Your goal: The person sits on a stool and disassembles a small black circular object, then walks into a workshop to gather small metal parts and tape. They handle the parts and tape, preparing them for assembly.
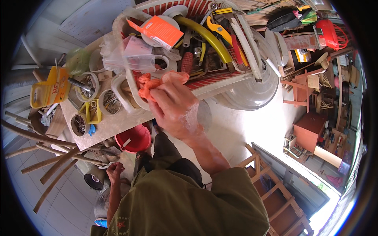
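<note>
My right hand is closed on a crumpled orange plastic bag at the near left corner of a pale plastic basket. Part of the bag bulges out past the fingers, against the rim. Whitish marks run along the wrist. Tools and parts fill the basket: a yellow-green hose, yellow-handled cutters, an orange box and a roll of white tape. Down at my left side, my left hand has its fingers curled; a small pale thing shows beside them, and its kind is unclear.
Left of the basket, the bench bears round tubs of screws and a cut yellow container. Below are a red bucket and several wooden poles. A wooden frame leans at right, near stools.
</note>
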Motion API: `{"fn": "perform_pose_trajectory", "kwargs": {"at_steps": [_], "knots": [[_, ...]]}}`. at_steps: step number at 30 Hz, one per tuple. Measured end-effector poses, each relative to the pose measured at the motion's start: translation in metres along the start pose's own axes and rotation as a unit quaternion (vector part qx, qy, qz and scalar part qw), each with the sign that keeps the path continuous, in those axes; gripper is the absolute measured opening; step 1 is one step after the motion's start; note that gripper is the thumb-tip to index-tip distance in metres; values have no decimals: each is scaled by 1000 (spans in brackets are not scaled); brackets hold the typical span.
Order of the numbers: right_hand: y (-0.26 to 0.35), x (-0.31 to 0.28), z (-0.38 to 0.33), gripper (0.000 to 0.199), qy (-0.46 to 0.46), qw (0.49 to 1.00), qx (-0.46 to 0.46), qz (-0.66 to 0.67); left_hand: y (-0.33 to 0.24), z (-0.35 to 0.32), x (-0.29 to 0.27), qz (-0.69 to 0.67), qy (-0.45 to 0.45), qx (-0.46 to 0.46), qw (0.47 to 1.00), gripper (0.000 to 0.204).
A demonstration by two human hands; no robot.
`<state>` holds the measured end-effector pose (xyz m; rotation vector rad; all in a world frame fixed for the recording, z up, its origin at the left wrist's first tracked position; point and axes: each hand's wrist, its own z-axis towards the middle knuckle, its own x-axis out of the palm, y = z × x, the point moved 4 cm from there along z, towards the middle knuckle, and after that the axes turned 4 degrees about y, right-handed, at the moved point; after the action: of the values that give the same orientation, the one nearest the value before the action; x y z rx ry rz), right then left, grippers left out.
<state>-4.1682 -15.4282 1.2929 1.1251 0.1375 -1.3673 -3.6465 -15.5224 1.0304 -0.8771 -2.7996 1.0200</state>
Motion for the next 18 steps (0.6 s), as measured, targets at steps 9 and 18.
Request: {"fn": "perform_pose_trajectory", "kwargs": {"at_steps": [9, 18], "knots": [[2, 9, -11, 23, 54, 997, 53, 5, -28, -2, 7, 67, 20, -1, 998, 16], [-7, 12, -18, 25, 66, 997, 49, 11, -35, 2, 13, 92, 39, -23, 995, 24]]}}
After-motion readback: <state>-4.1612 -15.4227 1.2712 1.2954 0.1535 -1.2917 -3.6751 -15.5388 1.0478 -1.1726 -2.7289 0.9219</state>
